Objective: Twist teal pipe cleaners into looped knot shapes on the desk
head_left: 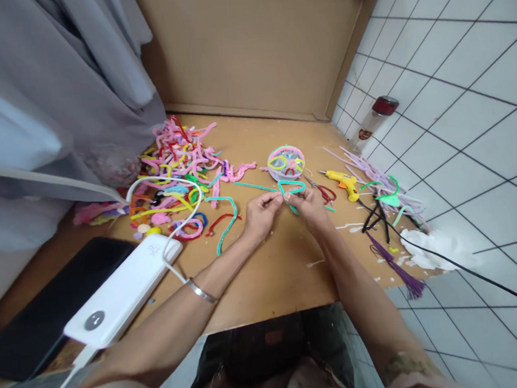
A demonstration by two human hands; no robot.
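Close together over the table, both my hands work on a teal pipe cleaner [302, 183] bent into a rounded loop. My left hand [260, 215] is closed in a pinch at the base of the loop. From the other side my right hand [309, 207] grips the loop's lower part between thumb and fingers. A straight teal pipe cleaner length [254, 185] reaches left past my left hand; whether it joins the loop is hidden. Just beyond, a round container with colourful decoration [285, 164] stands on the table. Red-handled pliers or scissors [327, 193] lie beside my right hand.
Tangled colourful pipe cleaners [177, 159] cover the back left. A white power bank [122, 292] with a cable lies by my left forearm, next to a black slab [45, 306]. To the right are a yellow glue gun [346, 184], lilac pipe cleaners [388, 184] and a purple tassel [398, 269].
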